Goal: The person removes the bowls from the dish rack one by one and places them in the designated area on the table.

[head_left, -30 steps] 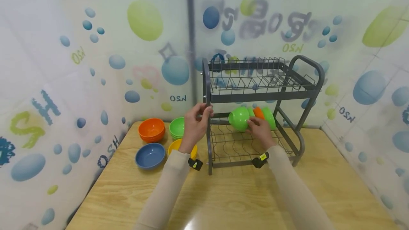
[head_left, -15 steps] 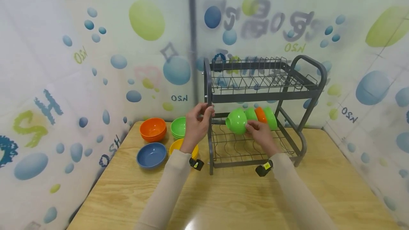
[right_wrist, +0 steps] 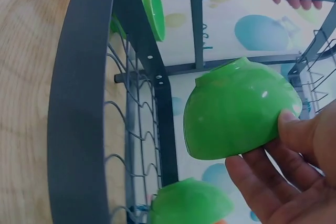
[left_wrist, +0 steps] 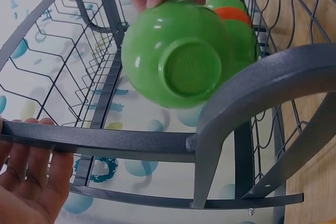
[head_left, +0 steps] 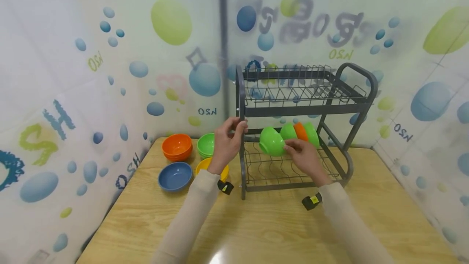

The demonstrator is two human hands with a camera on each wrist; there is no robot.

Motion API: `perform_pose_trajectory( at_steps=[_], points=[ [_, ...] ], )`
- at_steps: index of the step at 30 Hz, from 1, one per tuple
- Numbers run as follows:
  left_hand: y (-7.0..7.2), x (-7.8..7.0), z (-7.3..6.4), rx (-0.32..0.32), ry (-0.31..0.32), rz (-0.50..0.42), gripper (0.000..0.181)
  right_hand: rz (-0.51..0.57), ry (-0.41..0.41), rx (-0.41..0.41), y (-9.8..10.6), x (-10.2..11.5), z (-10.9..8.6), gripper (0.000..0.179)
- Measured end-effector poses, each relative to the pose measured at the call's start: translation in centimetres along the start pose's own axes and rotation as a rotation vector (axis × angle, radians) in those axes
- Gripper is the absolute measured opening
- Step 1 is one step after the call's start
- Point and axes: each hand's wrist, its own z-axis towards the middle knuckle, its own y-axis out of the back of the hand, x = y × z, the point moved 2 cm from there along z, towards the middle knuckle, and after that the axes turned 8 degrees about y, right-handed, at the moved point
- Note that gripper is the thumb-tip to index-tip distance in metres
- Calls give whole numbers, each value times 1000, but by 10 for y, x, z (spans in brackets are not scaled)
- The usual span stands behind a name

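Observation:
In the head view my right hand [head_left: 303, 155] pinches a green bowl [head_left: 271, 141] by its rim, between the two tiers of the dark dish rack [head_left: 304, 111]. The thumb presses on the outer wall and the fingers are at the rim, as the right wrist view shows. The bowl [left_wrist: 173, 56] is on its side with its base facing left, apart from the bowls behind it. Those are a green bowl [head_left: 288, 132], an orange bowl [head_left: 301, 132] and another green bowl [head_left: 311, 135], sideways on the lower tier. My left hand [head_left: 228, 141] grips the rack's left upright, fingers curled round the bar.
Left of the rack on the wooden table [head_left: 234, 231] stand stacked orange bowls [head_left: 177, 147], green bowls [head_left: 206, 145], a yellow bowl [head_left: 203, 166] partly behind the left wrist, and a blue bowl [head_left: 175, 177]. The rack's upper wire tier [head_left: 300, 89] holds no dishes. Patterned walls enclose the table.
My right hand has drawn the green bowl away from the row and slightly down, widening the gap, and its tilt has changed. My left hand stays on the upright.

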Motion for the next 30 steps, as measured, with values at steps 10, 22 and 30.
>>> perform_pose_trajectory(
  at_steps=[10,22,30],
  points=[
    [1,31,6,37,30,42,23,-70,146,30,21,20,-18,22],
    [15,22,-10,188,57,142,47,-200,448,-33,31,36,-32,19],
    [24,12,-41,178,-134,341,66,-246,650,-55,30,49,-42,27]
  ],
)
